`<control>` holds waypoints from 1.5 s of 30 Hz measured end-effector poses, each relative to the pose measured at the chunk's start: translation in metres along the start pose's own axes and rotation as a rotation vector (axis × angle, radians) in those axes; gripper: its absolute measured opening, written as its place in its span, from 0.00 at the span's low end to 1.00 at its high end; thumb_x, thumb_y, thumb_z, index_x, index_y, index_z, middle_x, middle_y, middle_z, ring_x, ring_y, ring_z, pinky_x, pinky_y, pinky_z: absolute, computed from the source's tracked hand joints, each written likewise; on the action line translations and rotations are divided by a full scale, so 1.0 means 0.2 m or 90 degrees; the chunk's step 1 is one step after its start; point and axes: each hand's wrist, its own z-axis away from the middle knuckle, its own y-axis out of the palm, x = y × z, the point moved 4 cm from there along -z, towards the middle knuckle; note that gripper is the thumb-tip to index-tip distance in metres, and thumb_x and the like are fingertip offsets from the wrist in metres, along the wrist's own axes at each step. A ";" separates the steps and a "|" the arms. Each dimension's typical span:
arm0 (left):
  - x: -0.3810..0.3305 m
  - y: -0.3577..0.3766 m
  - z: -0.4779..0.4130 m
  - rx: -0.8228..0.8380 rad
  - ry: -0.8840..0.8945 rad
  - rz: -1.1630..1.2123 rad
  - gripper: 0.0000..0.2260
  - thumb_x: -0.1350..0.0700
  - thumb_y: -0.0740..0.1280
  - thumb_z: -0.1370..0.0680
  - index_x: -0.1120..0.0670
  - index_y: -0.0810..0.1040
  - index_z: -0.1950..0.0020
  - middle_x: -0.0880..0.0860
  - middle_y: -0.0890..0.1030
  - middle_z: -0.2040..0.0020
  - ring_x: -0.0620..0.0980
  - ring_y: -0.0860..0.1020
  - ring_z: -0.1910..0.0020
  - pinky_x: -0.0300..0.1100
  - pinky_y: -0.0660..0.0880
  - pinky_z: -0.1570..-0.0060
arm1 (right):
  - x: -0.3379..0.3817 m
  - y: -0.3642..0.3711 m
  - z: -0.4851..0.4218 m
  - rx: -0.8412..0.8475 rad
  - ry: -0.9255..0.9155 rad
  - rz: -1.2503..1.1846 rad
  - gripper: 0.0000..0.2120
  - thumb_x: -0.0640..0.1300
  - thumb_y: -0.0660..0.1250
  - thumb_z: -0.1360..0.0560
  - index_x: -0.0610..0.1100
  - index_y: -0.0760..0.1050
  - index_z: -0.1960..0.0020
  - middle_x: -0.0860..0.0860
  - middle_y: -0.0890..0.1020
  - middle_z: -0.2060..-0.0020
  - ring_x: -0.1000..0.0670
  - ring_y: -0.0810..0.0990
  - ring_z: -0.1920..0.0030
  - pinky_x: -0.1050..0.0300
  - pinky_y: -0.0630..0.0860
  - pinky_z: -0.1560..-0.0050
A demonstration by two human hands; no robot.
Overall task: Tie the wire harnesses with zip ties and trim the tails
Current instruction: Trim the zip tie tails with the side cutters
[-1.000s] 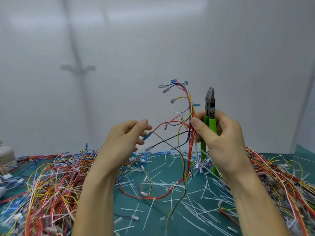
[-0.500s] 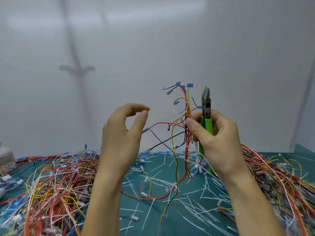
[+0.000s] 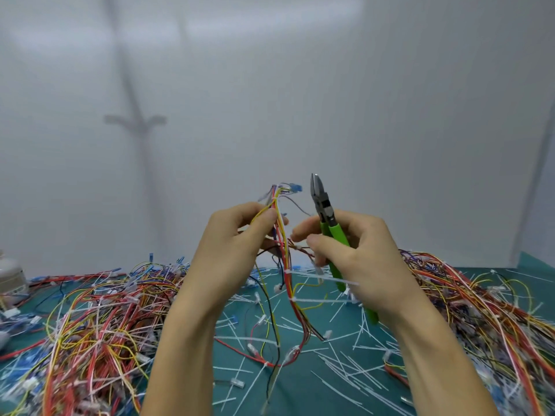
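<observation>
Green-handled cutters (image 3: pixel 328 228) are gripped in the right hand (image 3: pixel 363 259) while fingers (image 3: pixel 266 220) of the left hand (image 3: pixel 228 250) pinch the wire harness (image 3: pixel 289 283).

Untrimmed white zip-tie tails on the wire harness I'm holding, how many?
2. Both jut rightward from the held multicoloured wire harness: upper white plastic tail, lower white tail just beneath it. More may be hidden from view.

Held harness (image 3: pixel 286 283): thin red, yellow and black wires in one bundle, upright, pinched near the top by the left hand (image 3: pixel 234 244); lower end hangs to the counter (image 3: pixel 300 394).
Zip ties (image 3: pixel 318 301): two, white, around the bundle, long tails pointing right, uncut.
Cutters (image 3: pixel 322 205): green handles, in the right hand (image 3: pixel 357 253), nose up, jaws closed.
Cut tails (image 3: pixel 345 364): white strips scattered on the counter.
</observation>
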 end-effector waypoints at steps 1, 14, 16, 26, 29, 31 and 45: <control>0.01 0.00 0.00 -0.016 -0.008 0.021 0.11 0.55 0.65 0.20 0.57 0.83 0.58 0.55 0.84 0.63 0.46 0.82 0.66 0.31 0.76 0.63 | 0.00 0.00 0.00 0.014 0.005 0.005 0.09 0.33 0.67 0.25 0.44 0.84 0.57 0.53 0.78 0.73 0.55 0.75 0.69 0.63 0.75 0.64; 0.00 -0.02 0.00 0.003 0.031 0.178 0.06 0.59 0.63 0.18 0.59 0.78 0.50 0.51 0.82 0.63 0.54 0.85 0.57 0.34 0.77 0.58 | -0.05 -0.05 -0.01 -0.048 0.051 0.166 0.01 0.47 0.72 0.26 0.51 0.82 0.57 0.56 0.83 0.64 0.51 0.80 0.60 0.47 0.80 0.52; 0.01 -0.02 0.00 0.009 0.027 0.193 0.06 0.58 0.62 0.18 0.57 0.78 0.51 0.50 0.82 0.63 0.53 0.85 0.56 0.34 0.77 0.58 | -0.05 -0.05 -0.01 -0.045 0.047 0.172 0.02 0.49 0.73 0.27 0.51 0.82 0.57 0.58 0.83 0.65 0.52 0.79 0.61 0.51 0.79 0.55; -0.01 -0.01 0.02 0.063 0.043 0.140 0.13 0.59 0.70 0.24 0.51 0.77 0.40 0.51 0.84 0.56 0.49 0.84 0.55 0.34 0.77 0.60 | -0.02 0.00 -0.01 -0.087 -0.042 0.127 0.06 0.48 0.70 0.25 0.49 0.77 0.59 0.49 0.81 0.68 0.47 0.78 0.66 0.47 0.77 0.61; -0.03 -0.01 0.03 0.102 0.040 0.132 0.20 0.58 0.72 0.26 0.47 0.74 0.35 0.55 0.86 0.54 0.51 0.85 0.53 0.33 0.76 0.57 | -0.01 -0.01 0.00 -0.109 -0.059 0.097 0.05 0.46 0.70 0.24 0.48 0.77 0.58 0.48 0.81 0.68 0.48 0.78 0.67 0.45 0.78 0.61; -0.04 -0.01 0.04 0.097 0.040 0.132 0.22 0.57 0.72 0.27 0.47 0.73 0.34 0.55 0.86 0.56 0.50 0.85 0.54 0.32 0.76 0.57 | 0.00 -0.01 0.00 -0.109 -0.071 0.085 0.05 0.45 0.70 0.24 0.48 0.77 0.58 0.48 0.81 0.68 0.47 0.78 0.67 0.46 0.78 0.61; 0.01 0.00 0.00 -0.024 -0.002 0.126 0.18 0.64 0.74 0.27 0.53 0.77 0.39 0.52 0.86 0.59 0.46 0.84 0.63 0.29 0.75 0.63 | -0.01 -0.02 0.01 -0.146 -0.023 0.228 0.08 0.55 0.69 0.25 0.52 0.78 0.59 0.53 0.78 0.69 0.56 0.73 0.70 0.61 0.67 0.69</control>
